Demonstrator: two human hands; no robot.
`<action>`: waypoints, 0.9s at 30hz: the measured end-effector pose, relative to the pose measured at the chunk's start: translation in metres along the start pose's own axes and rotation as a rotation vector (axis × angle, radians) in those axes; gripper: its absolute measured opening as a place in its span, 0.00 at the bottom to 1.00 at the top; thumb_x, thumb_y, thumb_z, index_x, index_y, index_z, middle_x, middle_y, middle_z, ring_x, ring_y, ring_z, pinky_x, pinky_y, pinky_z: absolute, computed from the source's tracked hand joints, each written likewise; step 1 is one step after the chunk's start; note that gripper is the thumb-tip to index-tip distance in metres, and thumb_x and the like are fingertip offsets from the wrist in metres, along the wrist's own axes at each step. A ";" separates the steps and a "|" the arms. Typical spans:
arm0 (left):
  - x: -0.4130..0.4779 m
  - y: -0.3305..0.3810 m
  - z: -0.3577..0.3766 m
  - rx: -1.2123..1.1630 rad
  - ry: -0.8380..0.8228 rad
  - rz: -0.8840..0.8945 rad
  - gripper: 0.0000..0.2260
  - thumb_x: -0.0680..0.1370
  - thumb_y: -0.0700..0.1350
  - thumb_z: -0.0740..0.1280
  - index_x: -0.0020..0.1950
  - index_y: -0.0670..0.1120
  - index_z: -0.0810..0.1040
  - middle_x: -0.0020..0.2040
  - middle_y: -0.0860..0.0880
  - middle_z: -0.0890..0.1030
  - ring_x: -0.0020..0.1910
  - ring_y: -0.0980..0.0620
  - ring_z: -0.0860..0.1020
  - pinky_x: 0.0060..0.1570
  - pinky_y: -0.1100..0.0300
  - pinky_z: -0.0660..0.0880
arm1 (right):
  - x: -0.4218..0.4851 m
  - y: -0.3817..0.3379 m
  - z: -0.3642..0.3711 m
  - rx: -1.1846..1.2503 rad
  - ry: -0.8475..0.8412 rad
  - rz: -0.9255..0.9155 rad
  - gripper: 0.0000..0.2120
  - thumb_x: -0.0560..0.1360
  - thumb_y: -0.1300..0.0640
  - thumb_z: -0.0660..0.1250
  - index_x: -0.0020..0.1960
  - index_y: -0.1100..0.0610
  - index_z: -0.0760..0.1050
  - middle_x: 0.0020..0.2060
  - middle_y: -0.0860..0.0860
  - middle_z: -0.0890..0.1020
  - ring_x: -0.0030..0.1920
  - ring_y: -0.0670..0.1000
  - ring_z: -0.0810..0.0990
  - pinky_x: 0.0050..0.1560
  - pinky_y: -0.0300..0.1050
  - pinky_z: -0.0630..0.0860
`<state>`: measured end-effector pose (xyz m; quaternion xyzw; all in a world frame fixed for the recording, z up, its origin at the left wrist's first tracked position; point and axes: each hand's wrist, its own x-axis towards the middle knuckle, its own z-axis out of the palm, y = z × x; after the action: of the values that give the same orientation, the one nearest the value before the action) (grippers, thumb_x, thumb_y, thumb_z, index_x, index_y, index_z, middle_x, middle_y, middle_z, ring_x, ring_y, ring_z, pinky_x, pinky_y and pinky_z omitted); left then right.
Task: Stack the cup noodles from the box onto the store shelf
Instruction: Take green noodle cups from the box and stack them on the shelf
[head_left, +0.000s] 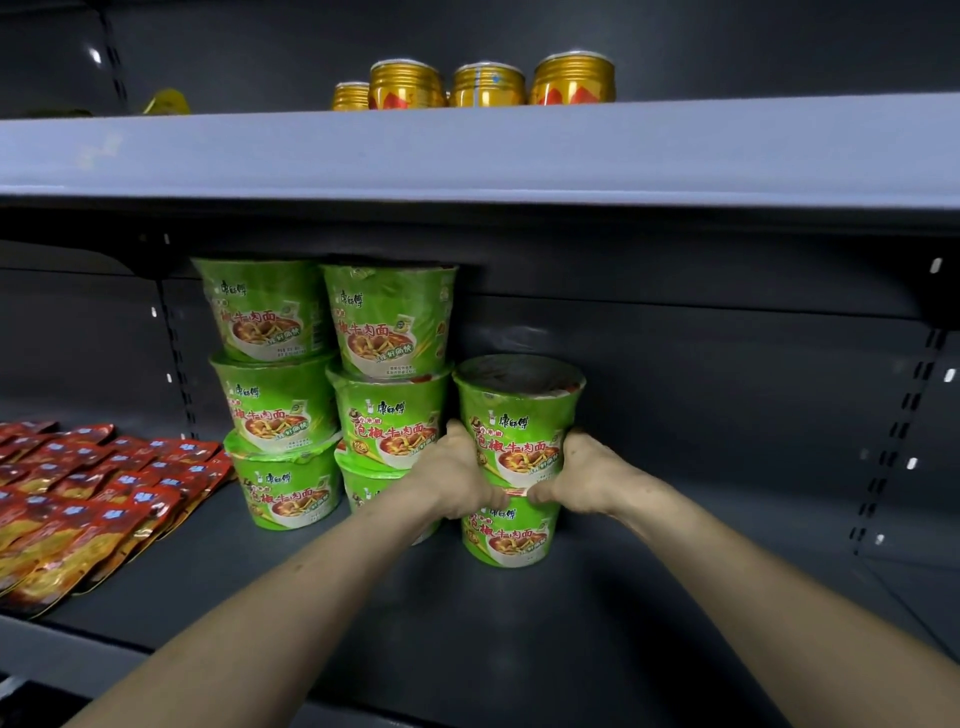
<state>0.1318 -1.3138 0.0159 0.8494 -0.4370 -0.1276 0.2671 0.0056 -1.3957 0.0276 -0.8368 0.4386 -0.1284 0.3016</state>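
Mid-frame, both hands clasp one green cup noodle (519, 410) low on its sides, the left hand (457, 475) and right hand (589, 478) curled round it, as it sits atop a lower cup (511, 538). Three-high stacks (384, 322) stand just left. The shelf (701, 571) lies bare toward the right, with open room above the cup under the upper shelf (519, 156).

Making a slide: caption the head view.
Left hand and right hand hold a cup noodle atop a lower cup, beside two three-high stacks.
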 end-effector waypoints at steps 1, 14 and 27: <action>0.000 -0.001 0.000 0.007 0.003 0.004 0.40 0.67 0.51 0.79 0.71 0.42 0.60 0.69 0.44 0.71 0.69 0.44 0.70 0.67 0.53 0.69 | -0.001 -0.001 0.001 0.000 0.005 0.007 0.29 0.66 0.56 0.77 0.63 0.57 0.70 0.59 0.52 0.78 0.59 0.53 0.78 0.61 0.49 0.75; -0.033 -0.028 0.005 0.204 0.168 0.160 0.14 0.75 0.51 0.70 0.56 0.45 0.76 0.58 0.47 0.75 0.57 0.44 0.76 0.54 0.53 0.74 | -0.043 0.003 0.019 -0.298 0.071 0.053 0.27 0.70 0.47 0.71 0.65 0.55 0.68 0.61 0.53 0.75 0.60 0.55 0.75 0.57 0.46 0.72; -0.102 0.040 0.076 0.517 -0.012 0.472 0.19 0.76 0.53 0.67 0.64 0.47 0.72 0.63 0.45 0.71 0.66 0.43 0.69 0.62 0.51 0.65 | -0.147 0.051 -0.007 -0.569 0.079 0.187 0.08 0.77 0.55 0.63 0.53 0.58 0.72 0.60 0.57 0.75 0.62 0.58 0.72 0.58 0.47 0.69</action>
<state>0.0116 -1.2762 -0.0256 0.7638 -0.6406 0.0477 0.0628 -0.1172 -1.3009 0.0085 -0.8380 0.5436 -0.0042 0.0483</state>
